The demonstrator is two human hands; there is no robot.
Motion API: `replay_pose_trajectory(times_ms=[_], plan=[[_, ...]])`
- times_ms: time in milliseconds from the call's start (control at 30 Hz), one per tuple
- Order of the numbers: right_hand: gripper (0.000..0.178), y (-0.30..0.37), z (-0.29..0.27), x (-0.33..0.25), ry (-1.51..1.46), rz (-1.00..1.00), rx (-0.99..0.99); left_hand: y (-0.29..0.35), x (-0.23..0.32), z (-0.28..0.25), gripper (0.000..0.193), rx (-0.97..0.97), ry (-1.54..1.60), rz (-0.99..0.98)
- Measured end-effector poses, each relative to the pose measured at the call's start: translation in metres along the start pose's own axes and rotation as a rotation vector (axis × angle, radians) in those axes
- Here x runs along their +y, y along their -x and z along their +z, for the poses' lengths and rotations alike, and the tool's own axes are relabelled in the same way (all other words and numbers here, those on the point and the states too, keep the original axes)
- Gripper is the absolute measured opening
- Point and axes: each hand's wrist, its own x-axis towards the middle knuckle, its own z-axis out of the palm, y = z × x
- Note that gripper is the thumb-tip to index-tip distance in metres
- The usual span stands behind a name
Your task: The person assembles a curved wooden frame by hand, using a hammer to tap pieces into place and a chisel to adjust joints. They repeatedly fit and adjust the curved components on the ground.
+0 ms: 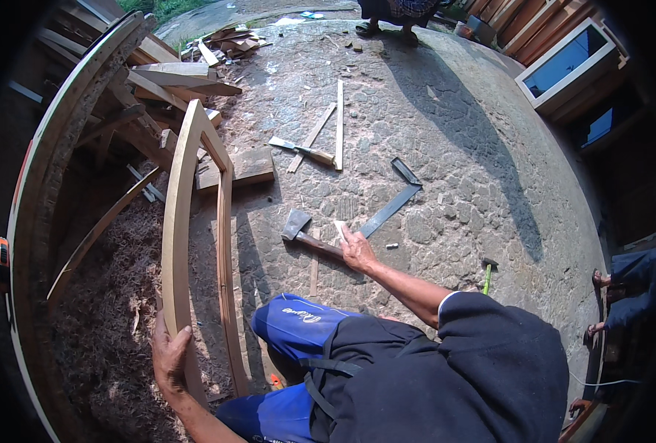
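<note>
My left hand (170, 356) is closed around the lower near part of a pale wooden frame (179, 236), which stands on edge beside my knee. My right hand (359, 252) is out in front, its fingers pinched on a small pale piece of wood (340, 229). Under and beside that hand lies a hatchet (296, 226), its handle partly covered by the hand. A dark metal square (389, 213) rests just beyond the fingers. Further off, a chisel with a wooden handle (314, 154) lies across thin wood strips (339, 122).
A wooden block (248, 168) sits behind the frame. On the left are a long bench (60, 122), a tape measure (2, 264) and wood shavings (125, 295). A green-handled hammer (488, 274) lies to the right. People stand at the far side and right edge.
</note>
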Motion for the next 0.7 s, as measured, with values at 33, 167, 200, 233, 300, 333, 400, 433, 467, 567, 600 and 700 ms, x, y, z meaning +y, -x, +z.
replay_pose_trajectory(times_ms=[33, 167, 200, 233, 300, 333, 400, 433, 467, 567, 600, 700], plan=[[0.059, 0.004, -0.001, -0.001, -0.007, 0.005, -0.013, -0.001, -0.002, -0.001, 0.047, 0.007, -0.003, -0.007], [0.061, 0.0, 0.003, -0.002, -0.031, 0.026, -0.037, -0.004, -0.009, -0.004, 0.047, -0.029, 0.007, -0.05], [0.061, -0.007, 0.005, -0.003, -0.041, -0.017, 0.011, -0.004, -0.011, -0.005, 0.047, -0.028, 0.01, -0.037], [0.061, -0.019, 0.007, -0.005, -0.043, -0.029, 0.051, -0.004, -0.011, -0.005, 0.047, -0.026, 0.017, -0.021], [0.061, -0.042, 0.007, -0.011, 0.005, -0.045, 0.085, -0.004, -0.011, -0.005, 0.048, -0.04, 0.024, -0.025], [0.061, -0.052, 0.005, -0.015, -0.019, -0.092, 0.118, -0.004, -0.01, -0.005, 0.05, -0.026, 0.004, -0.039], [0.061, -0.065, 0.0, -0.027, -0.052, -0.062, 0.127, -0.002, -0.01, -0.006, 0.052, -0.037, 0.002, -0.061], [0.062, -0.067, -0.004, -0.032, -0.041, -0.082, 0.141, -0.002, -0.01, -0.006, 0.054, -0.037, 0.016, -0.07], [0.062, -0.068, -0.007, -0.037, -0.045, -0.107, 0.148, -0.001, -0.01, -0.006, 0.056, -0.034, 0.046, -0.069], [0.061, -0.059, -0.017, -0.048, -0.053, -0.114, 0.15, -0.002, -0.015, -0.006, 0.059, -0.031, 0.09, -0.053], [0.061, -0.054, -0.019, -0.05, -0.039, -0.093, 0.122, -0.003, -0.018, -0.006, 0.06, -0.03, 0.095, -0.046], [0.062, -0.043, -0.022, -0.053, -0.052, -0.029, 0.087, -0.006, -0.023, -0.008, 0.059, -0.029, 0.07, -0.025]])
